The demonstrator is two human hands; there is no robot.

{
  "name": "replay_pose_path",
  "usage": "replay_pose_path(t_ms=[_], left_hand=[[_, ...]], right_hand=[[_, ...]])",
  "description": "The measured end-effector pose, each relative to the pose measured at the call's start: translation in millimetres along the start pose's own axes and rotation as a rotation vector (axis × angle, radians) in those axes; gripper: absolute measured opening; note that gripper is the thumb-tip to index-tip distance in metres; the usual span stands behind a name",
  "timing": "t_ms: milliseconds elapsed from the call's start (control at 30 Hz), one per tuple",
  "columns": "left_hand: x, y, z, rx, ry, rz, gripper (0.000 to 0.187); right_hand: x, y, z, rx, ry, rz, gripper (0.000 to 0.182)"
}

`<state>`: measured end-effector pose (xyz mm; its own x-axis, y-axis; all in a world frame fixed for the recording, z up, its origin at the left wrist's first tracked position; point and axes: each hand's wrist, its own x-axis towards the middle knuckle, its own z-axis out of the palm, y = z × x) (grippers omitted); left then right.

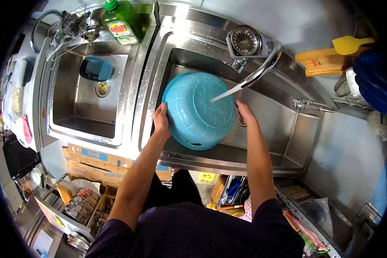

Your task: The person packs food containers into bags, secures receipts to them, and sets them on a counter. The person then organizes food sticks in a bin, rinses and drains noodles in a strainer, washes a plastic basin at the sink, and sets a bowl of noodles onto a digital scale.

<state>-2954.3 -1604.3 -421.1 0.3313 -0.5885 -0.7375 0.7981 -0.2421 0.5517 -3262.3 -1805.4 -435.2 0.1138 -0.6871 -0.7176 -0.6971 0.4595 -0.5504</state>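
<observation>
A large blue plastic basket (193,116) is tilted over the right sink (271,129), its ribbed base facing up. Water runs from the curved chrome faucet (266,66) onto that base. At the basket's left rim, my left hand (161,119) has its fingers closed on the edge. My right hand (244,112) is at the basket's right side, its fingers partly hidden by the basket, holding it there. A small dark hole or mark shows near the basket's lower edge.
The smaller left sink (81,103) holds a blue container (96,69). A green dish soap bottle (121,26) stands behind it. A metal strainer (244,41) sits by the faucet. At the right are wooden boards (327,60) and a yellow scraper (348,44).
</observation>
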Motion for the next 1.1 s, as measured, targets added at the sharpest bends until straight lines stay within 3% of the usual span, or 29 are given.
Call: replay_pose_path(t_ms=[33, 100, 133, 200, 267, 367, 400, 467, 500, 567, 633, 700, 733, 800, 833, 900, 933, 1000, 1067, 1100], left_hand=[[3.0, -3.6, 2.9, -0.010, -0.001, -0.002, 0.039], [14.4, -21.6, 10.8, -0.043, 0.157, -0.204, 0.048], [21.6, -36.7, 7.6, -0.049, 0.149, -0.209, 0.048], [40.7, -74.7, -9.6, -0.248, 0.116, -0.385, 0.053], [60.2, -103.2, -25.7, -0.072, 0.129, -0.324, 0.057], [65.6, -97.9, -29.8, 0.212, 0.216, -0.481, 0.054], [44.3, -81.1, -14.5, 0.444, 0.158, -0.023, 0.046], [0.9, -54.9, 20.2, 0.900, 0.043, 0.557, 0.042], [-22.6, -42.4, 38.7, 1.007, 0.006, 0.721, 0.040], [-53.5, -20.6, 68.7, 1.073, -0.143, 0.885, 0.044], [-61.8, -14.5, 87.8, 1.076, -0.200, 0.969, 0.046], [-55.0, -5.5, 107.9, 1.387, -0.182, 1.089, 0.050], [-46.3, -3.2, 120.3, 1.373, -0.195, 1.046, 0.048], [-28.7, 9.0, 149.7, 1.638, -0.209, 1.083, 0.048], [-14.4, 9.9, 163.8, 1.629, -0.201, 1.082, 0.048], [11.1, 3.6, 181.1, 1.550, -0.296, 0.814, 0.049], [13.3, 6.3, 181.3, 1.548, -0.294, 0.810, 0.049], [14.2, 9.4, 179.1, 1.326, -0.153, 0.427, 0.054], [3.2, -5.6, 145.5, 1.283, -0.075, 0.516, 0.064], [7.5, -12.0, 119.5, 0.988, -0.123, 0.353, 0.070]], right_hand=[[-28.0, 9.7, -4.1, 0.218, -0.011, 0.090, 0.058], [-44.3, 33.0, -5.9, 0.868, -0.085, 0.312, 0.055], [-48.2, 42.9, -8.5, 0.863, -0.076, 0.310, 0.055], [-53.5, 53.8, -9.2, 1.059, -0.107, -0.062, 0.053], [-67.8, 25.0, -6.1, 1.171, -0.121, -0.031, 0.050], [-83.4, -31.9, 19.8, 1.157, -0.038, -0.101, 0.042], [-84.0, -45.2, 30.5, 1.131, -0.031, -0.152, 0.044], [-90.3, -69.0, 49.2, 1.112, -0.034, -0.203, 0.046], [-95.5, -80.4, 55.8, 1.151, -0.011, -0.132, 0.047], [-94.2, -83.1, 74.4, 1.185, 0.000, -0.054, 0.053], [-106.3, -87.6, 92.8, 1.121, 0.016, -0.110, 0.052], [-119.8, -82.8, 99.9, 0.993, 0.054, -0.167, 0.050], [-115.9, -71.1, 101.5, 0.983, 0.051, -0.173, 0.050], [-104.7, -41.0, 103.6, 0.913, -0.021, -0.328, 0.047], [-122.9, -48.1, 96.9, 0.973, -0.039, -0.383, 0.032], [-132.2, -35.2, 95.5, 0.837, -0.037, -0.418, 0.030], [-140.6, -36.2, 96.0, 0.718, -0.030, -0.452, 0.028], [-154.5, -41.1, 100.3, 0.679, 0.052, -0.454, 0.021], [-159.7, -43.4, 101.3, 0.038, 0.195, -0.664, 0.019], [-154.4, -45.5, 111.3, -0.123, 0.331, -0.808, 0.023]])
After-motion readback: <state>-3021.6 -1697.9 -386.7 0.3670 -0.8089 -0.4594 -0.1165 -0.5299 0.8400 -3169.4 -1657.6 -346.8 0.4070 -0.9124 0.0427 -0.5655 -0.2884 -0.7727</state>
